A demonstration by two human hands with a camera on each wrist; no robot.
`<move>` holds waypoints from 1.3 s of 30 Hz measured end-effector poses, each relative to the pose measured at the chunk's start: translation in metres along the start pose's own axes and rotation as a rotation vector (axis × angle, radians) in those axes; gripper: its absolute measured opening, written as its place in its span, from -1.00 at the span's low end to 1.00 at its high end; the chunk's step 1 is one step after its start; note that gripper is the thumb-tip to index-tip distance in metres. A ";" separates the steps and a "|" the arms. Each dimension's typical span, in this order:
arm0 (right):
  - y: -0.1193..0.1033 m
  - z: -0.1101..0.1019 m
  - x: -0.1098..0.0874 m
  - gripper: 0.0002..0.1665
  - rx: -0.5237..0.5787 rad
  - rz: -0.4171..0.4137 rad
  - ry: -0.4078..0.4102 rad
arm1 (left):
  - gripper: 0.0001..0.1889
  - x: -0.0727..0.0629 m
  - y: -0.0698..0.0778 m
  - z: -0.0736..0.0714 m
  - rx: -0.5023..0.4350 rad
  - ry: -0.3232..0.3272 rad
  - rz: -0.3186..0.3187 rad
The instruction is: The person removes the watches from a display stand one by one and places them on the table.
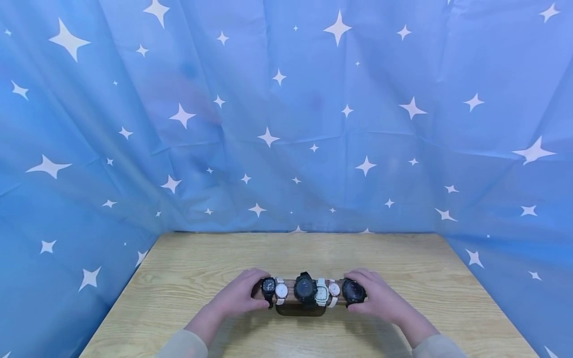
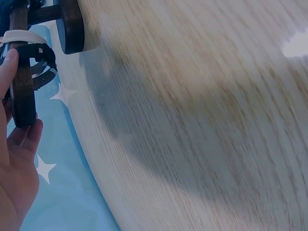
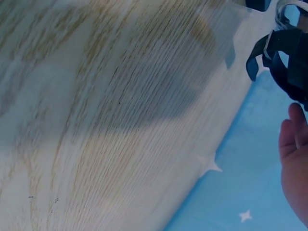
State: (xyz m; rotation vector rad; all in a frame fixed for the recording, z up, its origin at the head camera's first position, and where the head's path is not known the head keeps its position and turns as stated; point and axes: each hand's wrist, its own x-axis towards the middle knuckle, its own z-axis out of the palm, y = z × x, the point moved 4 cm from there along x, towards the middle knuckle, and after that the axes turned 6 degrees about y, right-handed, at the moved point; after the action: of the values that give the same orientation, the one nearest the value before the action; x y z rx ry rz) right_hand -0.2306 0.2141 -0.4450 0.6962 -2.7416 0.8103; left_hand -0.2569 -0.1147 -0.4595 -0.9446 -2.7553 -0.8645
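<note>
My left fingers (image 1: 248,279) are curled round one end of the watch stand (image 1: 290,291), and my right fingers (image 1: 370,281) close about its other end, so it lies between my two grips. Against my left thumb sits a black square watch (image 1: 268,285); if that thumb slid inward, I judge it would shove the strap along the bar. Inside my right grip is a black round watch (image 1: 354,291), so I may be pressing watch more than wood, and a loose strap could twist and cost me my hold. Raising one end sooner than the other would tilt the bar and send the watches slipping. Below and between my fingers, the dark base (image 1: 301,311) could knock the surface (image 1: 201,253); whether it rests there I can't tell. Counting inward from my fingers: two black watches at the ends, then a white round watch (image 1: 281,290) on the left and a small white-strapped watch (image 1: 334,288) on the right, then a large black watch (image 1: 305,288) and a pale square watch (image 1: 321,293), adjoining. That's six watches, one stand, one surface, and one starred curtain (image 1: 313,99) well beyond my fingers.
</note>
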 end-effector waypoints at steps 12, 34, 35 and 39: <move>0.004 -0.004 -0.005 -0.27 0.014 0.012 -0.008 | -0.40 0.000 0.000 0.001 -0.023 0.002 -0.033; 0.017 0.002 -0.035 -0.32 0.147 0.067 0.072 | -0.36 -0.001 0.002 0.002 -0.037 0.030 -0.024; 0.017 0.003 -0.036 -0.33 0.170 0.083 0.067 | -0.36 -0.001 0.002 0.002 -0.035 0.031 -0.024; 0.018 0.007 -0.041 -0.34 0.239 0.112 0.044 | -0.37 0.000 0.002 0.002 -0.027 0.035 -0.025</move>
State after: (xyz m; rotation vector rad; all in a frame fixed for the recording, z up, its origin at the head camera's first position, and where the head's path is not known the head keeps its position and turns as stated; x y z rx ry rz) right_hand -0.2040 0.2394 -0.4727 0.5623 -2.6900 1.1775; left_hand -0.2553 -0.1127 -0.4599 -0.8929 -2.7384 -0.9147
